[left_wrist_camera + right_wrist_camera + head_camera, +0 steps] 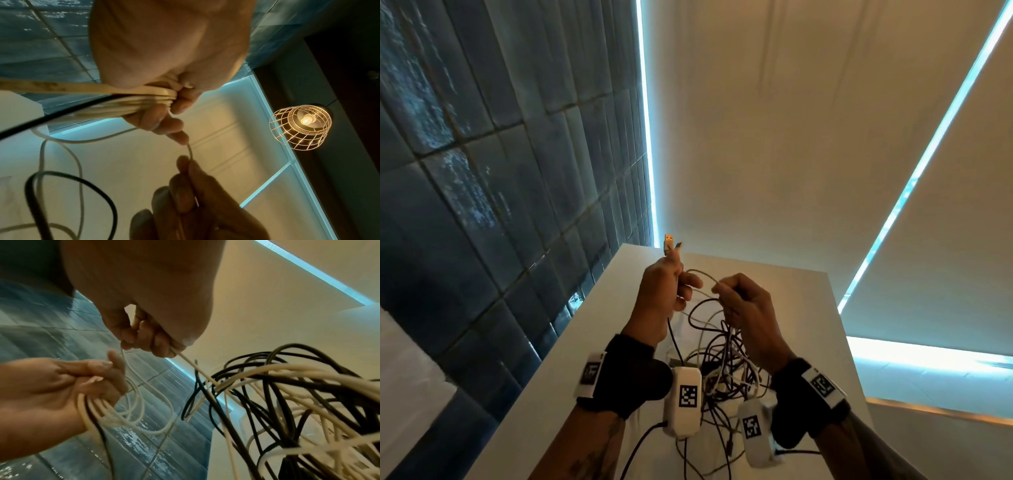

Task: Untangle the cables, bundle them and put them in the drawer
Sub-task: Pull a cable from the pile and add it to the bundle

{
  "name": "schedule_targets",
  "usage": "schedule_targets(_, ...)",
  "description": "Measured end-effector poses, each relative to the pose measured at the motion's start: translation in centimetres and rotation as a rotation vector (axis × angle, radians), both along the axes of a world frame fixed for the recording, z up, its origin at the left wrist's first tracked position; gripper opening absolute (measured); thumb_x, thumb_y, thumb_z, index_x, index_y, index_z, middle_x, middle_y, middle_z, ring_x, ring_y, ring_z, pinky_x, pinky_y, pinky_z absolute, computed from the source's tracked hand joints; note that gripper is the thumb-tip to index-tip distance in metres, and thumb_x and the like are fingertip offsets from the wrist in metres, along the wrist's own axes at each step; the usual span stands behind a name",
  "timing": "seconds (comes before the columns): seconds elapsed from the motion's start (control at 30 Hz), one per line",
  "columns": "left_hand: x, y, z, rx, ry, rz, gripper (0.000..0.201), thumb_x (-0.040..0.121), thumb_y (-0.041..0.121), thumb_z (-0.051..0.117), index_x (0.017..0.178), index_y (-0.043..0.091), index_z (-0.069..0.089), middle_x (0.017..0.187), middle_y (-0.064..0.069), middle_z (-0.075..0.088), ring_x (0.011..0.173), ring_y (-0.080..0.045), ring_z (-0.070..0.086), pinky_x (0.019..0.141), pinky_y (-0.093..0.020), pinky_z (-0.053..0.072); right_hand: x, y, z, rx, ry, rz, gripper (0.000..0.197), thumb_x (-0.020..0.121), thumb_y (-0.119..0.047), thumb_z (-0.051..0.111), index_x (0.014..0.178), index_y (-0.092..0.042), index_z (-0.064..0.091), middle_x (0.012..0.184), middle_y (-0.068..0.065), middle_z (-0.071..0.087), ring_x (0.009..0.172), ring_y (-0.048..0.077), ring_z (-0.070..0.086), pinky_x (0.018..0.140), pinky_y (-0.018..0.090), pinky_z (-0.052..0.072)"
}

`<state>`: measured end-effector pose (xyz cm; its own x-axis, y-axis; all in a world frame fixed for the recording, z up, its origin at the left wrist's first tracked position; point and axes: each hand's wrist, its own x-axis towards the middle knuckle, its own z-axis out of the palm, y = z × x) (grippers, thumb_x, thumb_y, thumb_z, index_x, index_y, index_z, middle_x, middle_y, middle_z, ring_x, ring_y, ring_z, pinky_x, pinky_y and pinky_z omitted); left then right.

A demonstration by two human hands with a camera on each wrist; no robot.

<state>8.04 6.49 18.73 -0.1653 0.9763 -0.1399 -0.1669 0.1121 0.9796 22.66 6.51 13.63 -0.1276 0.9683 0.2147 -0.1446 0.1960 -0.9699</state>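
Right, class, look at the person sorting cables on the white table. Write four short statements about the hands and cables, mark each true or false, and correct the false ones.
1. The left hand holds loops of white cable, with plugs sticking up above it. True.
2. The right hand is empty. False: it pinches a white cable running across to the left hand.
3. The tangle of cables on the table has both black and white ones. True.
4. All cables are already in a drawer. False: no drawer is in view, and the tangle lies on the table.
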Motion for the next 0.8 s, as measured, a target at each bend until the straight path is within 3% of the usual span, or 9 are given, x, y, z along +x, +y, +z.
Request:
schedule_targets(0.07,0.4,0.1,-0.1,-0.015,0.064,0.003,0.044,0.104,0.042,0.03,0.088,0.007,0.052,0.068,-0.005,0.073,0.049,-0.013,0.057,0.041,-0.022,0.038,-0.1,-0.5,0.5,0.055,-0.005,0.037,0.015,0.095,-0.008,0.055,0.087,0.004,0.057,0.061,0.003,0.038,0.053,0.011,0.03,0.047,0.021,0.027)
schedule_targets(0.13,0.7,0.0,0.2,-0.002,0.035,-0.005,0.045,0.104,0.039,0.03,0.088,0.005,0.055,0.073,-0.005,0.074,0.06,-0.017,0.066,0.05,-0.025,0.051,-0.1,-0.9,0.3,0.08,-0.008,0.085,0.014,0.095,-0.008,0.055,0.087,0.004,0.058,0.062,0.006,0.039,0.053,0.012,0.031,0.048,0.02,0.029)
schedule_targets(0.2,0.9,-0.2,0.6,0.011,-0.141,-0.023,0.041,0.103,0.035,0.034,0.077,0.009,0.052,0.067,-0.006,0.069,0.066,-0.023,0.067,0.066,-0.035,0.056,0.1,-1.0,-0.4,0.07,-0.007,0.126,0.015,0.095,-0.01,0.056,0.087,0.002,0.059,0.064,0.009,0.039,0.054,0.012,0.031,0.05,0.02,0.029)
schedule_targets(0.27,1.1,-0.2,0.8,0.035,-0.384,-0.045,0.041,0.102,0.034,0.039,0.068,0.013,0.046,0.056,-0.003,0.053,0.057,-0.021,0.059,0.073,-0.042,0.054,0.4,-1.0,-1.3,0.041,-0.003,0.153,0.016,0.093,-0.015,0.058,0.084,-0.002,0.061,0.065,0.009,0.039,0.055,0.012,0.032,0.05,0.02,0.029)
schedule_targets(0.33,1.0,-0.2,1.1,0.056,-0.521,-0.059,0.042,0.101,0.035,0.04,0.063,0.017,0.043,0.052,0.002,0.037,0.046,-0.012,0.041,0.062,-0.036,0.047,0.7,-1.0,-2.5,0.007,-0.021,0.173,0.02,0.094,-0.02,0.06,0.081,-0.004,0.062,0.066,0.009,0.041,0.056,0.01,0.033,0.051,0.019,0.028)
schedule_targets(0.43,0.3,0.1,1.7,0.098,-0.53,-0.094,0.044,0.101,0.036,0.04,0.06,0.02,0.038,0.052,0.007,0.027,0.041,-0.008,0.025,0.045,-0.025,0.027,1.5,-1.1,-5.1,-0.035,-0.103,0.192,0.028,0.094,-0.026,0.056,0.073,-0.008,0.059,0.067,0.007,0.042,0.057,0.008,0.036,0.053,0.016,0.032)
schedule_targets(0.57,-0.4,-0.2,2.6,0.115,-0.477,-0.133,0.044,0.101,0.037,0.038,0.061,0.02,0.035,0.048,0.008,0.026,0.038,-0.005,0.022,0.038,-0.022,0.021,2.4,-1.6,-9.6,-0.106,-0.172,0.179,0.032,0.097,-0.022,0.053,0.067,-0.014,0.053,0.063,-0.002,0.04,0.057,0.006,0.038,0.057,0.014,0.038)
schedule_targets(0.67,-0.9,-0.4,2.9,0.153,-0.458,-0.135,0.043,0.101,0.037,0.038,0.061,0.02,0.037,0.049,0.008,0.027,0.037,-0.005,0.022,0.037,-0.019,0.019,2.7,-2.0,-12.0,-0.132,-0.294,0.183,0.036,0.099,-0.018,0.052,0.063,-0.019,0.054,0.06,-0.009,0.046,0.057,0.006,0.043,0.059,0.022,0.038)
schedule_targets(0.8,-1.5,-0.7,3.4,0.181,-0.442,-0.112,0.043,0.101,0.036,0.039,0.062,0.019,0.039,0.051,0.007,0.029,0.037,-0.005,0.021,0.034,-0.017,0.018,2.7,-2.3,-13.5,-0.109,-0.377,0.247,0.034,0.097,-0.024,0.052,0.063,-0.023,0.055,0.063,-0.008,0.049,0.061,0.007,0.046,0.061,0.024,0.039)
